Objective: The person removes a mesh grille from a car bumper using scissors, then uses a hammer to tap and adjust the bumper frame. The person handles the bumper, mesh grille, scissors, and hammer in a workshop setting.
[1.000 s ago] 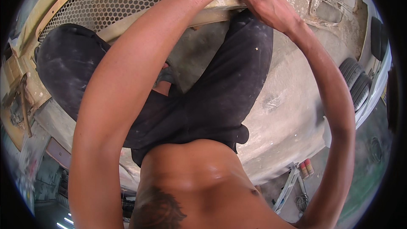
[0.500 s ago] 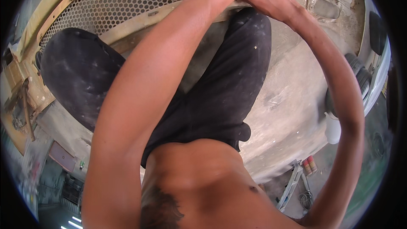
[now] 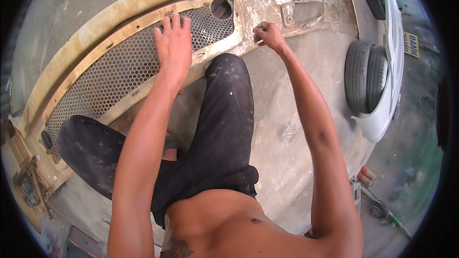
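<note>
A large beige, worn panel (image 3: 107,16) shaped like a car bumper lies on the floor before my knees. Dark honeycomb mesh (image 3: 112,83) fills its long opening, with a round hole near the right end. My left hand (image 3: 173,43) rests on the mesh, fingers spread, tips at the opening's upper rim. To the right, my right hand (image 3: 268,36) hovers by the panel's paint-flaked end, its fingers curled together. A small dark thing may be between those fingertips, but I cannot make it out. My dark-trousered legs are bent at the panel's lower edge.
A hammer (image 3: 39,188) lies at the far left on a beige piece. On the right stand black tyres (image 3: 358,76) beside a white curved panel (image 3: 393,67). Red cans (image 3: 366,175) and a coiled cable (image 3: 378,209) are at the lower right.
The view has shifted, showing more of the panel. My hands, close together before, are now apart: the left lies spread on the mesh, and the right is off to the right with curled fingers.
</note>
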`<state>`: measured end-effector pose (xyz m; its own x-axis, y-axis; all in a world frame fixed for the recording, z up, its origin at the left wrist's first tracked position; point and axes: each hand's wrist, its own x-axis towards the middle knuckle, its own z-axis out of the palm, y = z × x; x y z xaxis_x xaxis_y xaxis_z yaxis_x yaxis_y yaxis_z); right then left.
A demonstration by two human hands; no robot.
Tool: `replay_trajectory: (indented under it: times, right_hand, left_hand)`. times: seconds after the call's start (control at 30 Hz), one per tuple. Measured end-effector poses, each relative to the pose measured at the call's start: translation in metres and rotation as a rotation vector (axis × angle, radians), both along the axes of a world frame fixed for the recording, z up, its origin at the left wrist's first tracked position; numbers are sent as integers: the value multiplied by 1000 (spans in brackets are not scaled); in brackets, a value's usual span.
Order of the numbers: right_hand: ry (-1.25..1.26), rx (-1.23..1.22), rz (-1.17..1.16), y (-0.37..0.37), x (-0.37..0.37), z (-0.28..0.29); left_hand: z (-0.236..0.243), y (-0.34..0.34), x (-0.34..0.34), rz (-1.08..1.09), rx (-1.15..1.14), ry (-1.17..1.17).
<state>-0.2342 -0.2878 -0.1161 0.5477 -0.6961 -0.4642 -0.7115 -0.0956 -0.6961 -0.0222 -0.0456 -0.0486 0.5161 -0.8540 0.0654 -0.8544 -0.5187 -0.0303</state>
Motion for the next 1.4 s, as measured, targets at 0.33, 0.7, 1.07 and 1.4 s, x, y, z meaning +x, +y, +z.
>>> replay_trajectory:
  times: [0.33, 0.7, 1.07, 1.4]
  right_hand:
    - [71, -69, -62, -29, 70, -52]
    - [354, -629, 160, -40, 92, -86]
    - [351, 351, -191, -75, 91, -77]
    - [183, 53, 43, -79, 102, -47]
  left_hand:
    - [11, -21, 3, 144, 156, 146]
    - [10, -22, 5, 115, 51, 223]
    - [8, -10, 2, 201, 40, 371]
    - [1, -3, 10, 229, -6, 376]
